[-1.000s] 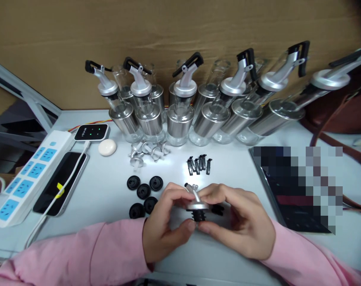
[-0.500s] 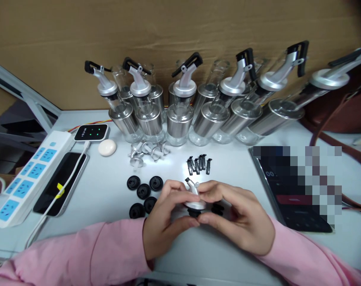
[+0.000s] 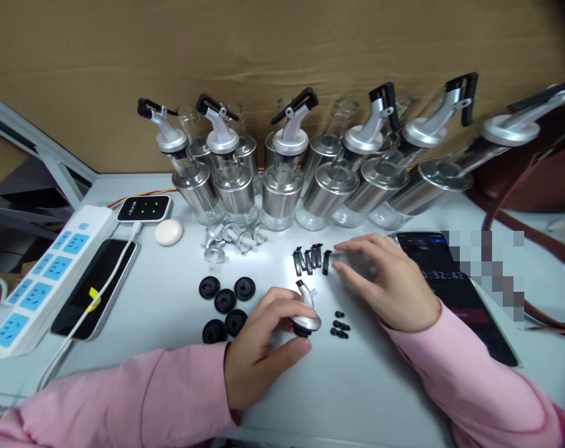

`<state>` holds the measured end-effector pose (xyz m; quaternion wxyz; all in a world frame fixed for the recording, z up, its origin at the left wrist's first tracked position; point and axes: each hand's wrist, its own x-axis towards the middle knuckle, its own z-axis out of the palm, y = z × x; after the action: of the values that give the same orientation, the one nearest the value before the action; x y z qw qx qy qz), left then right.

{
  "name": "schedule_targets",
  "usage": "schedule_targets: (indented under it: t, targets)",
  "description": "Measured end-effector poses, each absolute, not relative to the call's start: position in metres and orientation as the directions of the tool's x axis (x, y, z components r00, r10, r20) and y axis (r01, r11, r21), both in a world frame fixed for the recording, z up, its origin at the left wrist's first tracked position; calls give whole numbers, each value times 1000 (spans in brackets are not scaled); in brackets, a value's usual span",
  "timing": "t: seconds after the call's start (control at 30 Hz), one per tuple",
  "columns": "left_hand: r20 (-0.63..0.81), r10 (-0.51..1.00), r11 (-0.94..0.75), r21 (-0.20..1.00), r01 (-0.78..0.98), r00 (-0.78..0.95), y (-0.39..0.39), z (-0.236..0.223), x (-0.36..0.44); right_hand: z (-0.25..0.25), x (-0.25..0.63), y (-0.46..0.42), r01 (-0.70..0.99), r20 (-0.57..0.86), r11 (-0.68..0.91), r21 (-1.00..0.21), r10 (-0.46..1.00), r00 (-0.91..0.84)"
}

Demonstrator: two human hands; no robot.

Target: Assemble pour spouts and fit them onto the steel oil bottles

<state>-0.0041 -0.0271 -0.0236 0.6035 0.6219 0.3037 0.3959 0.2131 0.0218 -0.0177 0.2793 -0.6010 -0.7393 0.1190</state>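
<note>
One left sleeve [image 3: 128, 392], one right sleeve [image 3: 469, 364]: pink fabric, full length, loose cut (with soft creases).

Toward six o'clock, part of the silvery pourer [image 3: 308, 322] is covered by the left hand [image 3: 254, 348]. Toward twelve, the rear bottles [image 3: 322, 155] are largely hidden by the front bottles [image 3: 282, 190]. Near three, the brown bag [image 3: 539, 177] is cut off by the edge; near four, the dark-screened device [image 3: 455, 289] is pixelated and overlapped by the right sleeve [image 3: 471, 373]. Toward five, the black pieces [image 3: 341, 325] are too small to be identified.
</note>
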Motion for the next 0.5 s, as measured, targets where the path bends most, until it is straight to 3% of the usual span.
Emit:
schedule_targets:
  t: [0.1,0.3,0.5]
  targets:
    - [108,860,-76,994,-85,498,-27,-23,-5,-29,215,26,846,181,203,-492,975,-129]
    - [111,854,-79,993,-84,508,-27,-23,-4,-28,208,30,834,195,171,-524,978,-78]
    - [72,884,-12,991,-131,461,-31,-26,-1,-9,202,22,669,219,169,-724,976,-10]
